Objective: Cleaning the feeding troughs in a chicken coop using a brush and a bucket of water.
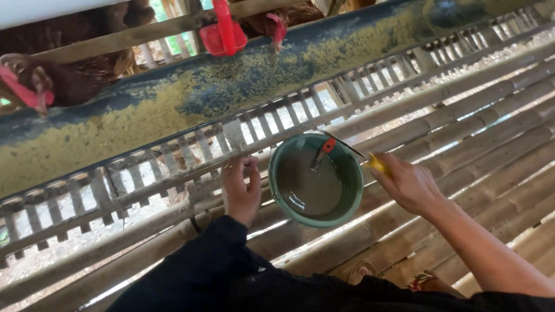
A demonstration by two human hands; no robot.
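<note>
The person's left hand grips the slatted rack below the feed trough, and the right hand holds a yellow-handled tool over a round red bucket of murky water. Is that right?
Not quite: the round bucket is green, not red, as the head view shows. The rest stands: the left hand grips the slatted rack below the long feed trough, and the right hand holds a yellow-handled tool over the murky water.

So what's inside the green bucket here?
The green bucket holds murky greyish liquid in its bottom. A tool with an orange-red part dips in from the rim. Whatever lies beneath the cloudy surface, including the tool's lower end, cannot be seen.
</note>
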